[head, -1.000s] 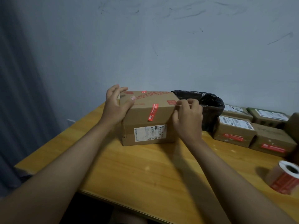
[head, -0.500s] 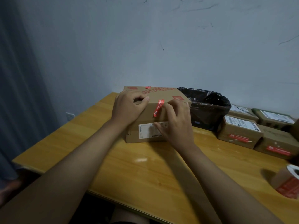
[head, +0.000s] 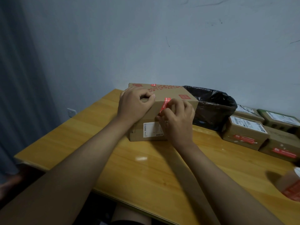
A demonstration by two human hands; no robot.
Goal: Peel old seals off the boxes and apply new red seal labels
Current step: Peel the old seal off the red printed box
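Observation:
A brown cardboard box (head: 172, 93) with red print stands on the wooden table (head: 146, 169). A red seal label (head: 165, 103) runs over its top front edge. My left hand (head: 134, 105) grips the box's top left corner with curled fingers. My right hand (head: 177, 118) is on the front face and pinches the lower end of the red seal. Beneath my right hand, a white shipping label (head: 151, 129) shows in part. Another small red seal (head: 153, 85) sits at the top's far edge.
A bin lined with a black bag (head: 212, 106) stands right behind the box. Several smaller sealed boxes (head: 243, 132) line the right side. A roll of red seal labels (head: 290, 185) lies at the right edge. A wall rises behind the table.
My right hand moved from the box's right edge to the front face and took hold of the red seal. My left hand shifted onto the top left corner and curled.

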